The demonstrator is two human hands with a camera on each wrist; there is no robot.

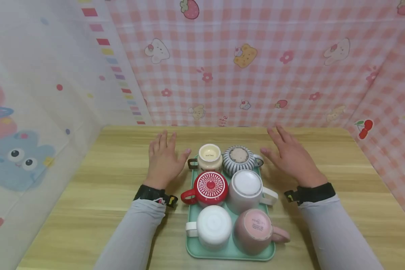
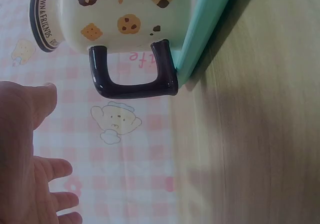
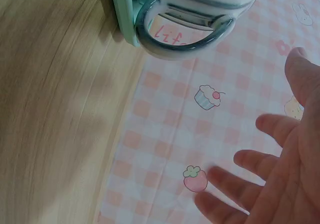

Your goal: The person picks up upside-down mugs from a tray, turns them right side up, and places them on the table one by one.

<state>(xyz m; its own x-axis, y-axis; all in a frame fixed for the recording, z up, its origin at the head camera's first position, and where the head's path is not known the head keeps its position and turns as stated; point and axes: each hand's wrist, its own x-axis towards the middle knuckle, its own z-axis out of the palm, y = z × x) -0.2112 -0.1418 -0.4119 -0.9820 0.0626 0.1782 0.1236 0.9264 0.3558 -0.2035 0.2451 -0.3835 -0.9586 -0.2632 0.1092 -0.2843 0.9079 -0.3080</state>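
Several cups stand upside down in two columns on a mint-green tray (image 1: 231,254). At its far end are a cream mug (image 1: 210,157) with a dark handle and a grey-striped cup (image 1: 237,159). Behind the near pair, a red mug (image 1: 210,189) sits beside a pale mug (image 1: 245,191). Nearest are a white mug (image 1: 214,227) and a pink mug (image 1: 254,230). My left hand (image 1: 165,161), fingers spread, is left of the cream mug, apart from its handle (image 2: 132,90). To the right of the striped cup's handle (image 3: 185,49), my right hand (image 1: 291,157) holds nothing, fingers extended.
The tray lies on a wooden table (image 1: 98,195). A pink checked cloth (image 1: 256,82) with cartoon prints hangs behind the table's far edge. At the left hangs a white printed sheet (image 1: 54,112); more checked cloth (image 1: 391,123) borders the right side.
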